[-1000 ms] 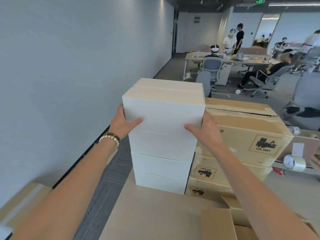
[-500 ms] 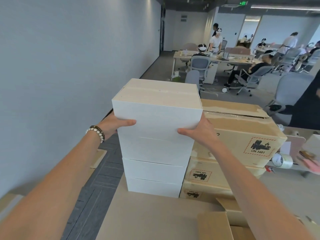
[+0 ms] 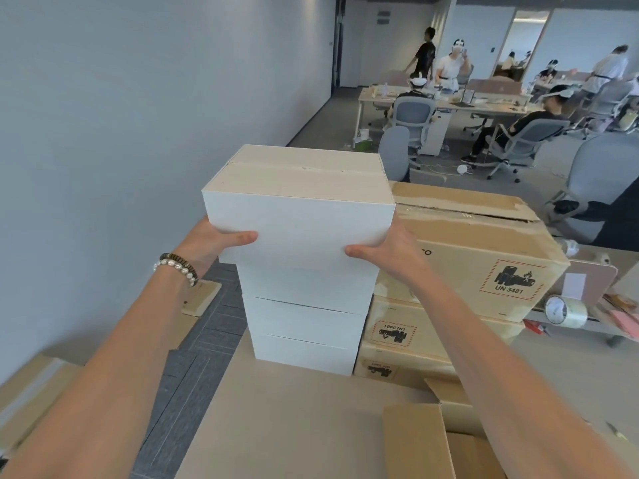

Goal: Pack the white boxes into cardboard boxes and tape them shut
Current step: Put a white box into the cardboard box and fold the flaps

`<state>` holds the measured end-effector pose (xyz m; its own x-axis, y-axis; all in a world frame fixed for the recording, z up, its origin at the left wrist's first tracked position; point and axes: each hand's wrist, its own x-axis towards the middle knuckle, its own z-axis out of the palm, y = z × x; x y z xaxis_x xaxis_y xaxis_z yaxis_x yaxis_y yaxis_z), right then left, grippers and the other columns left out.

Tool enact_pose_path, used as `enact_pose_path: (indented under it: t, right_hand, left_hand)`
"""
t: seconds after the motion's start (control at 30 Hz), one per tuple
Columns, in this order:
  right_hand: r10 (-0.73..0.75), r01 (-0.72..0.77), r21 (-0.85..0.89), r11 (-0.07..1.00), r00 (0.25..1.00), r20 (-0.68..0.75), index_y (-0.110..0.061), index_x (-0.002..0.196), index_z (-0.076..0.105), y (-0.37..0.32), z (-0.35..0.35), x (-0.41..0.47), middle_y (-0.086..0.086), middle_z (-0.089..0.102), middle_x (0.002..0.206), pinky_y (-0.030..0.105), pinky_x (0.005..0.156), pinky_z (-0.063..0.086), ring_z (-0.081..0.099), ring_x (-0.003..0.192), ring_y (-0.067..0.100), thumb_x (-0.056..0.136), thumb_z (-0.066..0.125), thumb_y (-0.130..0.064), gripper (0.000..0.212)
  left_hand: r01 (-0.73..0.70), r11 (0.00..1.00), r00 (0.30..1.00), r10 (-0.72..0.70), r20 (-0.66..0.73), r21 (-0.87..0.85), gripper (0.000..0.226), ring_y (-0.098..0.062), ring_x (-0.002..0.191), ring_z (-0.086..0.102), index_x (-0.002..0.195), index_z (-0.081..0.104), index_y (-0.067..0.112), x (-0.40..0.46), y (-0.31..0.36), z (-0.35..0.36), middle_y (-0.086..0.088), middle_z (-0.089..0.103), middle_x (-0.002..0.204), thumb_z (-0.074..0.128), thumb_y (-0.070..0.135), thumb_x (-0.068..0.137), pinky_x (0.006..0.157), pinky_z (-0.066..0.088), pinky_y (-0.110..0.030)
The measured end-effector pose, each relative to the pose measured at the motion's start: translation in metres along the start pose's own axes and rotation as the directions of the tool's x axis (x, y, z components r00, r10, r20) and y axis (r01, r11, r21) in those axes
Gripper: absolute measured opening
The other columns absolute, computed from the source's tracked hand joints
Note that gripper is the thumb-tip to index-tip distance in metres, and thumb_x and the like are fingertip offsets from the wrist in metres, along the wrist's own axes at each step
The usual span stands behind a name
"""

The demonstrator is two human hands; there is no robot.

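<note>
Left hand point(image 3: 211, 242) and right hand point(image 3: 387, 252) clasp the top white box point(image 3: 299, 205) between them, thumbs across its front, now lifted slightly off the stack point(image 3: 304, 319) below.

An open-plan office, put to use as a packing station. A long pale wall point(image 3: 138, 115) runs down the left, with grey carpet tiles point(image 3: 204, 340) underfoot. Further back stand shared desks point(image 3: 449, 103) with grey swivel chairs point(image 3: 413, 115) pulled up, and people sit or stand around them, several with white headsets on. A glass-walled room point(image 3: 522, 43) closes off the far end. Close by, brown shipping cartons point(image 3: 466, 250) with UN 3481 battery labels point(image 3: 511, 281) are stacked beside a pile of white boxes point(image 3: 304, 305), and a roll of clear packing tape point(image 3: 565, 311) sits on a desk to the right.
</note>
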<state>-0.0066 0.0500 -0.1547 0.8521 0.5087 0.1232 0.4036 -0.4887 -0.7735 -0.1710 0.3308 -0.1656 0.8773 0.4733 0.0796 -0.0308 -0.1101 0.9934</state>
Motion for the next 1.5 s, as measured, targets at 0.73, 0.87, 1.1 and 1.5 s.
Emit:
enact_pose_path:
  t: [0.73,0.87,1.1,1.5]
  right_hand:
    - [-0.257,0.195,0.272,0.942,0.942,0.216,-0.035,0.136,0.046,0.061,-0.083,-0.158,-0.022,0.060,0.121,0.029,0.089,0.049,0.057,0.111,0.003,0.071,0.088,-0.031,0.077]
    - [-0.240,0.159,0.304,0.939,0.937,0.253,-0.035,0.134,0.044,0.094,-0.114,-0.191,-0.028,0.060,0.114,0.019,0.083,0.048,0.056,0.104,-0.009,0.072,0.089,-0.028,0.077]
    - [-0.175,0.101,0.270,0.957,0.949,0.263,-0.034,0.130,0.047,0.160,-0.165,-0.237,-0.022,0.064,0.113,0.025,0.092,0.051,0.059,0.101,-0.008,0.072,0.089,-0.026,0.072]
    - [-0.062,0.026,0.184,0.982,0.980,0.191,-0.038,0.134,0.032,0.260,-0.233,-0.301,-0.022,0.048,0.121,0.019,0.090,0.040,0.044,0.114,0.002,0.076,0.086,-0.019,0.082]
  left_hand:
    - [-0.036,0.993,0.948,0.068,-0.311,0.109,0.084,-0.011,0.115,0.066,0.133,0.058,0.022,-0.247,0.012,0.112,0.007,0.070,0.125,0.096,0.030,0.059,0.096,0.052,-0.037]
    - [-0.037,0.994,0.958,0.064,-0.278,0.099,0.105,-0.019,0.126,0.059,0.143,0.045,0.022,-0.278,0.005,0.144,0.001,0.063,0.136,0.099,0.028,0.054,0.103,0.049,-0.048]
    - [-0.024,0.999,0.983,0.029,-0.180,0.030,0.086,-0.022,0.120,0.064,0.139,0.050,0.007,-0.314,-0.004,0.238,-0.005,0.069,0.127,0.089,-0.004,0.063,0.087,0.056,-0.025]
    - [0.125,0.990,0.989,-0.119,-0.082,0.065,0.073,-0.011,0.111,0.068,0.126,0.065,0.017,-0.331,-0.048,0.359,0.004,0.073,0.119,0.095,0.021,0.059,0.092,0.057,-0.029]
